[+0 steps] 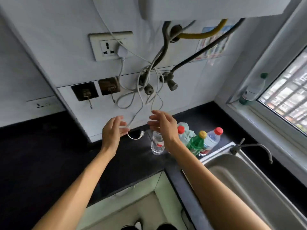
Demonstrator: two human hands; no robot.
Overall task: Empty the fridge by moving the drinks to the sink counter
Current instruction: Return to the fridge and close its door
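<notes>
Several drink bottles stand on the black counter (49,155) by the sink. A clear water bottle (157,144) stands nearest, partly behind my right wrist. Further right are a red-capped bottle (181,134), a green bottle with a yellow cap (196,143) and a clear bottle with a red cap (212,140). My left hand (113,131) hovers above the counter with relaxed fingers, holding nothing. My right hand (163,126) is raised above the clear water bottle, fingers spread, empty. The fridge is out of view.
A steel sink (240,180) with a tap (254,146) lies at the right. White cables (141,97) dangle from the wall between my hands, near sockets (110,45) and valves. Another bottle (254,88) stands on the window sill. A crumpled bag (189,131) lies behind the bottles.
</notes>
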